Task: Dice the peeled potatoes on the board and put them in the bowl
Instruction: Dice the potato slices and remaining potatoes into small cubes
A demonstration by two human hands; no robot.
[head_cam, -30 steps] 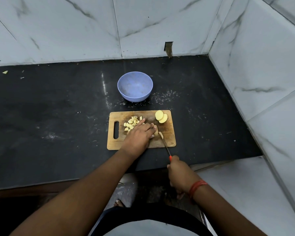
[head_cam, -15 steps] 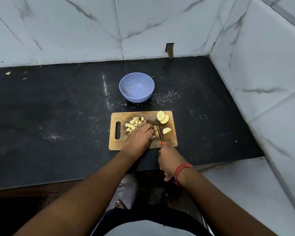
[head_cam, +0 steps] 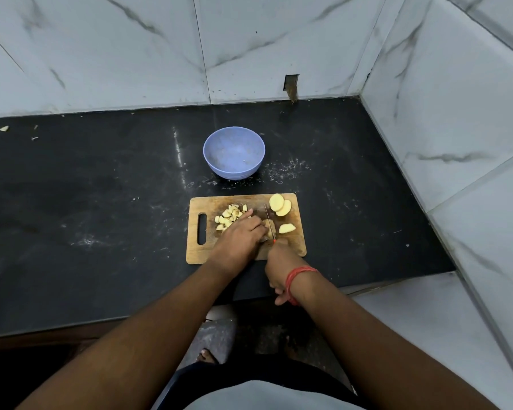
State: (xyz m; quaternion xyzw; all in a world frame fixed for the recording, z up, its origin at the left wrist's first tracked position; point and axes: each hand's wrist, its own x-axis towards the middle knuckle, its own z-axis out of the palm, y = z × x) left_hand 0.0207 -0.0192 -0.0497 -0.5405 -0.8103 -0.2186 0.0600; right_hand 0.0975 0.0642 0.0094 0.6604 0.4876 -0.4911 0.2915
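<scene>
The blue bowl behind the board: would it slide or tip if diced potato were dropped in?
The blue bowl looks like empty plastic, so probably light and apt to slide on the smooth black counter. Its base looks narrower than its rim, so a push there might tip it.

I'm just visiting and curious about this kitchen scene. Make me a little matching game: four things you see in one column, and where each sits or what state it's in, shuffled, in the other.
Things:
1. bowl
2. diced potato pieces
3. round potato slices
4. knife

Descriptions:
A. held in the right hand
B. far right corner of the cutting board
C. on the counter beyond the board, no potato inside
D. piled beside the left hand

Pairs: 1-C, 2-D, 3-B, 4-A
</scene>
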